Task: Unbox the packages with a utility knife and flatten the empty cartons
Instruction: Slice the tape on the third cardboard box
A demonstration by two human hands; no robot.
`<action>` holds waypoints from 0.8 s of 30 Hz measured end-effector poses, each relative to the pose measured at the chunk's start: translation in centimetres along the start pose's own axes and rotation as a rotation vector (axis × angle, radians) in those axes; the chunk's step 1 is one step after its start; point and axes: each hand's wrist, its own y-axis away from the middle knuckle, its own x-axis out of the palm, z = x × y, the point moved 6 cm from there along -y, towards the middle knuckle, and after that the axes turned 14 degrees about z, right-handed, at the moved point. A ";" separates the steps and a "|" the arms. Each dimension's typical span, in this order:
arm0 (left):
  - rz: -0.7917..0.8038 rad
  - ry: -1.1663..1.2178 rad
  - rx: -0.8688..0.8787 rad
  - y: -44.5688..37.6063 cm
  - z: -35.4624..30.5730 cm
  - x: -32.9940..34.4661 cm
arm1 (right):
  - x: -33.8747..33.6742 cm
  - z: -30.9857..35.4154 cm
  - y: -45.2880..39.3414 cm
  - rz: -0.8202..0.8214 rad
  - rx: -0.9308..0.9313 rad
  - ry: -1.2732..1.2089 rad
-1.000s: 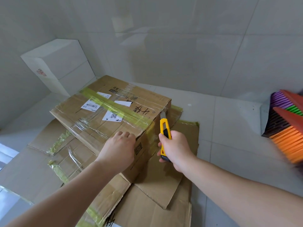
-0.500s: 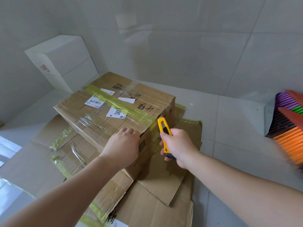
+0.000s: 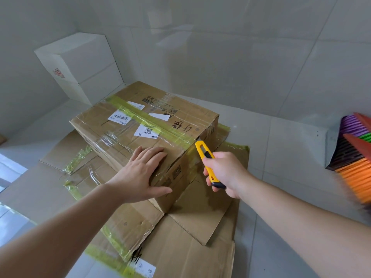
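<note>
Sealed carton (image 3: 140, 125) sat on a layer of flattened cartons (image 3: 190, 237) spread over the tiled floor (image 3: 281, 141), near the wall corner. Yellow-green tape (image 3: 160, 125) ran lengthwise across its top; clear film wrapped the near end.

Left hand (image 3: 140, 173) lay flat on the near top edge, fingers straight and spread, pressing down. Right hand (image 3: 224, 173) was clamped round the yellow utility knife (image 3: 208, 163), nose pointing at the carton's right top edge; blade itself could not be made out.

Judgement: corrugated board, stiff at edges and corners, softer mid-panel; weight unknown. Taped and filmed areas likely slick, so bare cardboard well away from the cutting line is the better place to brace. Tape should part easily; a shallow cut would spare the contents.
</note>
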 end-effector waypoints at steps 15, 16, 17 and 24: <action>0.009 0.054 0.001 0.3 0.5 0.1 | 2.7 -1.5 1.1 0.078 -0.005 -0.019; 0.017 0.056 0.008 0.3 0.5 0.1 | 2.8 -1.7 1.4 0.082 -0.005 -0.028; 0.029 0.060 0.013 0.3 0.5 0.1 | 2.8 -1.9 1.6 0.085 -0.006 -0.035; 0.054 0.081 0.021 0.1 0.8 0.2 | 2.5 -1.4 0.9 0.051 -0.011 -0.092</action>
